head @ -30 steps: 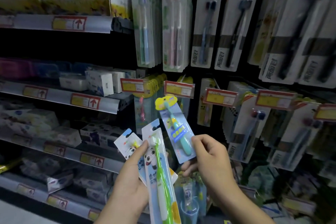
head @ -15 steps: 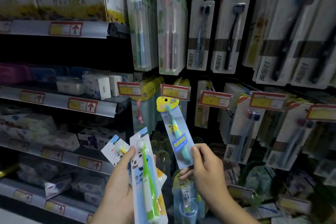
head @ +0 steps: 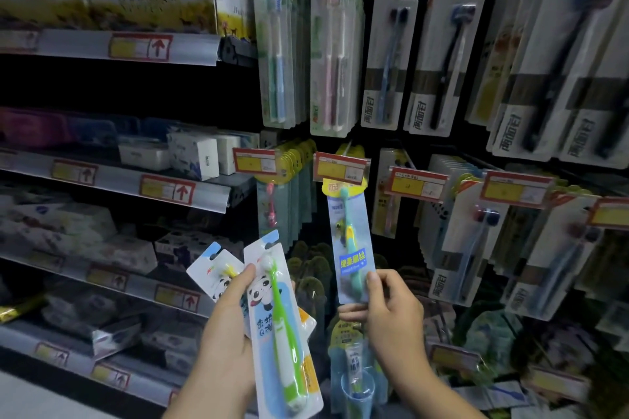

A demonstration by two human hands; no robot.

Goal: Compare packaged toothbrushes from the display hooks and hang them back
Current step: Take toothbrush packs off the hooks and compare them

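Right now the right hand (head: 391, 313) pinches the bottom edge of a teal toothbrush pack (head: 350, 241), thumb on the front and fingers behind. It holds the pack upright, with the yellow top just under a red price tag (head: 341, 167). The left hand (head: 228, 326) grips a fan of packs lower down. Its thumb lies across a green toothbrush pack (head: 279, 316), with a yellow toothbrush pack (head: 212, 274) tucked behind and to the left.

The step looks like hanging the teal pack back in the lower row. The low pinch leaves the top free, which helps, but it also lets the card sway. Steadying it before the reach would pay off. The hook itself is hidden behind the price tag, so the hang hole has to find the tip partly by feel. Coming in from just below the tag, the top tipped slightly toward the wall, then sliding straight back should seat it.

Just to the left hangs a row of yellow-topped packs (head: 292, 160), so any sideways drift could snag them. The left hand does best staying low, well apart from that hook, until its own packs get their turn.
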